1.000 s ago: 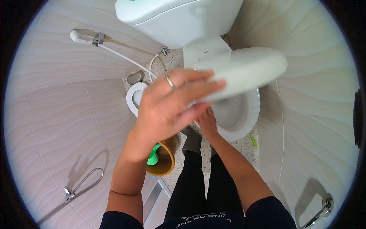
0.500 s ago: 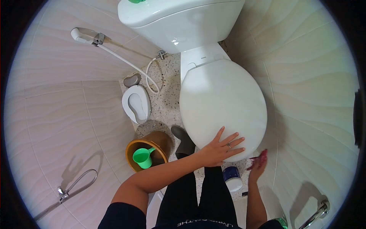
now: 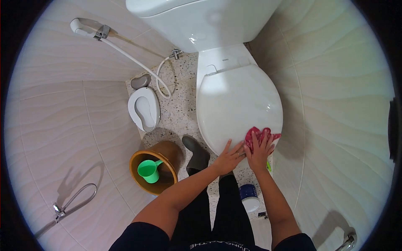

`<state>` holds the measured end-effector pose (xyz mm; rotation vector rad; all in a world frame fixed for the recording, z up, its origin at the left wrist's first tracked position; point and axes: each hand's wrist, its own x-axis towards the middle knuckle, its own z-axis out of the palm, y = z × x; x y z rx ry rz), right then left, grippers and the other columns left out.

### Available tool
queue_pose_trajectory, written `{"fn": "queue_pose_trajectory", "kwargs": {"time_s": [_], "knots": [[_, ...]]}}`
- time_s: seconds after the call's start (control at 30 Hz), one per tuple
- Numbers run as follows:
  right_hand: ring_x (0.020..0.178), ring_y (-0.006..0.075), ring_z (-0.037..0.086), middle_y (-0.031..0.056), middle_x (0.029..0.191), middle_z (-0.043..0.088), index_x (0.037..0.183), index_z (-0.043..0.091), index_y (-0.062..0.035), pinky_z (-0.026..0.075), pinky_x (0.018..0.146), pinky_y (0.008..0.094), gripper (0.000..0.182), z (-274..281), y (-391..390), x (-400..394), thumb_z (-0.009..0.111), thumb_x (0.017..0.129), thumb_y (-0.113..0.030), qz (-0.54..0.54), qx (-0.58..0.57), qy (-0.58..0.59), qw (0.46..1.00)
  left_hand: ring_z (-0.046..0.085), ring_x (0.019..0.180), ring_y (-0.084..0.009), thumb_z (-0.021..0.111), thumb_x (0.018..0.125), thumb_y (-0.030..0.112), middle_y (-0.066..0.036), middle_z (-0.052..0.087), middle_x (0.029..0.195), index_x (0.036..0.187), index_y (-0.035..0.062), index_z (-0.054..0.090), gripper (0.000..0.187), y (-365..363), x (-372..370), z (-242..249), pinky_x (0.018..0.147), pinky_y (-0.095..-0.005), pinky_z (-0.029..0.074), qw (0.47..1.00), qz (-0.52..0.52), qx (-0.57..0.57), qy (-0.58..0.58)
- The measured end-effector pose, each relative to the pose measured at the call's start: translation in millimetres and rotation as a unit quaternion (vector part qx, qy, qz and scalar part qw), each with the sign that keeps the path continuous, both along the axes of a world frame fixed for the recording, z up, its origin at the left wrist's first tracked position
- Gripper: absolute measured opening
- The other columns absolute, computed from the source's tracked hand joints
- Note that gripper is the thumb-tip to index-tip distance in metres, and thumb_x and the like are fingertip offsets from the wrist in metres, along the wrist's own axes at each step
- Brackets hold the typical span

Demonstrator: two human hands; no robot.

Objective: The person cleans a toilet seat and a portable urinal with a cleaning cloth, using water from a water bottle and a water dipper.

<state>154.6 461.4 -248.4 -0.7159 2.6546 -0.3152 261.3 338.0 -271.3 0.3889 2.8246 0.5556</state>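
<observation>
A closed white toilet lid [image 3: 238, 104] fills the middle of the view. My left hand [image 3: 229, 158] lies at the lid's front edge with its fingers apart, holding nothing. Just right of it, my right hand [image 3: 258, 152] presses a crumpled red cloth [image 3: 252, 134] onto the lid near its front right edge. The cloth shows between and around the fingers. The fingertips of the left hand are close beside the right hand.
Left of my boots stands a brown bucket [image 3: 133, 167] with a green dipper [image 3: 148, 171]. Behind it are a white bedpan [image 3: 138, 104] and a hose [image 3: 130, 56]. A blue and white container [image 3: 248, 196] is on the floor near my legs. Tiled walls flank the toilet.
My right hand has come up from beside the toilet onto the lid with the red cloth. My left hand has shifted left and down towards the front edge. The view has shifted slightly.
</observation>
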Motion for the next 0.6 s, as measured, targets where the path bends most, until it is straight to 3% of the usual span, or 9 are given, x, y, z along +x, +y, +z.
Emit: {"fn": "queue_pose_trajectory", "kwargs": {"time_s": [0.07,0.17,0.23,0.3,0.33,0.37,0.43,0.57,0.6], "knots": [[0.133,0.0482,0.013,0.0221,0.148,0.018,0.139,0.038,-0.0242,0.011,0.102,0.0660,0.064,-12,-28,-29,0.059,0.082,-0.044,0.022,-0.036,0.052,0.998,0.018,0.139,-0.0266,0.065,0.076,0.019,-0.006,0.032,0.144,0.126,0.0158,0.051,0.052,-16,7,22,0.107,-0.0611,0.012,0.982,0.140,0.117,-0.046],[0.131,0.0494,0.018,0.0229,0.144,0.025,0.136,0.041,-0.0227,0.016,0.101,0.0659,0.059,-32,-94,-92,0.059,0.083,-0.040,-0.044,-0.092,0.169,0.980,0.023,0.136,-0.0295,0.066,0.075,0.015,-0.008,0.037,0.140,0.121,0.0142,0.054,0.048,-35,37,34,0.106,-0.0610,0.013,0.963,0.236,0.132,-0.022],[0.126,0.0483,0.027,0.0217,0.137,0.035,0.128,0.050,-0.0186,0.022,0.101,0.0614,0.052,-43,-146,-135,0.062,0.081,-0.037,-0.029,-0.130,0.250,0.959,0.026,0.135,-0.0305,0.065,0.076,0.014,-0.008,0.038,0.140,0.120,0.0143,0.054,0.045,-44,62,37,0.106,-0.0612,0.013,0.944,0.296,0.141,-0.038],[0.119,0.0417,0.036,0.0184,0.127,0.045,0.118,0.057,-0.0148,0.026,0.099,0.0571,0.044,-39,-202,-161,0.064,0.079,-0.035,0.004,-0.166,0.273,0.948,0.028,0.134,-0.0314,0.064,0.078,0.013,-0.008,0.038,0.139,0.119,0.0144,0.054,0.043,-50,81,39,0.106,-0.0613,0.012,0.921,0.354,0.150,-0.056],[0.116,0.0397,0.040,0.0174,0.123,0.048,0.113,0.059,-0.0143,0.028,0.098,0.0544,0.040,-42,-226,-168,0.063,0.079,-0.035,0.031,-0.167,0.220,0.961,0.029,0.133,-0.0320,0.064,0.079,0.014,-0.008,0.040,0.138,0.118,0.0146,0.055,0.040,-53,89,41,0.106,-0.0616,0.012,0.907,0.390,0.141,-0.076],[0.114,0.0385,0.044,0.0170,0.125,0.049,0.113,0.060,-0.0155,0.029,0.097,0.0533,0.038,-39,-250,-169,0.059,0.080,-0.035,0.058,-0.079,0.184,0.978,0.030,0.132,-0.0325,0.063,0.080,0.014,-0.008,0.041,0.137,0.117,0.0147,0.056,0.038,-54,96,42,0.105,-0.0619,0.011,0.890,0.427,0.131,-0.097],[0.114,0.0381,0.046,0.0171,0.128,0.049,0.115,0.059,-0.0112,0.028,0.100,0.0527,0.038,-58,-288,-152,0.051,0.084,-0.033,0.063,-0.024,0.178,0.982,0.030,0.132,-0.0317,0.062,0.079,0.015,-0.008,0.043,0.135,0.115,0.0150,0.058,0.037,-54,106,39,0.106,-0.0619,0.011,0.876,0.447,0.140,-0.114],[0.119,0.0374,0.043,0.0176,0.132,0.046,0.118,0.056,-0.0052,0.025,0.104,0.0504,0.039,-85,-325,-107,0.044,0.087,-0.026,0.120,-0.026,0.226,0.966,0.033,0.130,-0.0312,0.062,0.079,0.015,-0.008,0.047,0.131,0.111,0.0149,0.060,0.032,-55,115,36,0.106,-0.0621,0.010,0.857,0.471,0.157,-0.140],[0.122,0.0371,0.040,0.0179,0.134,0.044,0.120,0.054,-0.0035,0.024,0.106,0.0494,0.040,-80,-320,-89,0.043,0.087,-0.023,0.226,0.022,0.247,0.942,0.033,0.130,-0.0312,0.062,0.079,0.015,-0.008,0.047,0.131,0.111,0.0149,0.060,0.032,-57,115,36,0.106,-0.0621,0.010,0.855,0.472,0.159,-0.141]]}}
